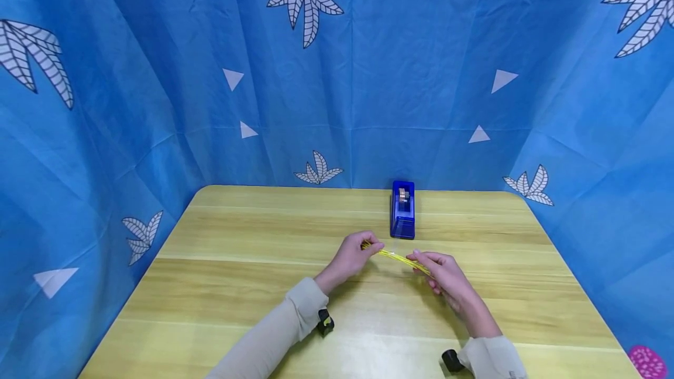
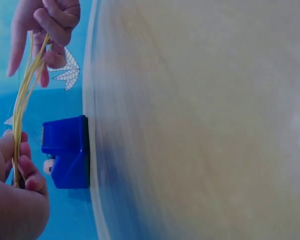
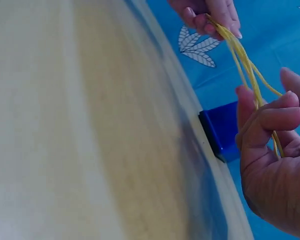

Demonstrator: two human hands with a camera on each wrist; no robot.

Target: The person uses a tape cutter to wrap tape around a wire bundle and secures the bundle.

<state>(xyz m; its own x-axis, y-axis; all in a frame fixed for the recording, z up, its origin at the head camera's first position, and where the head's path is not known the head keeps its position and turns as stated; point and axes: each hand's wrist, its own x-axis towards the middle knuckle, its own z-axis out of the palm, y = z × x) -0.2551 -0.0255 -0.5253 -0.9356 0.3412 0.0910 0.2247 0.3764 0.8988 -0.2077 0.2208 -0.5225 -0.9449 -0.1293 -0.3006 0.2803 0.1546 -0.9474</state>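
Note:
A thin bundle of yellow strands [image 1: 402, 259] stretches between my two hands above the table. My left hand [image 1: 358, 253] pinches one end between thumb and fingers. Its fingers [image 2: 32, 175] curl round the gathered strands in the left wrist view. At the other end, my right hand [image 1: 447, 279] grips the bundle, with strands passing between its curled fingers [image 3: 275, 117]. A small whitish, shiny spot shows on the middle of the bundle in the head view. Just beyond the hands stands a blue tape dispenser [image 1: 403, 215] with a roll of tape in it.
The wooden table [image 1: 237, 238] runs back to a blue curtain [image 1: 411, 63] printed with leaves and triangles. A black strap piece [image 1: 325, 321] sits at the left cuff, and another black piece [image 1: 451, 360] is by the right cuff.

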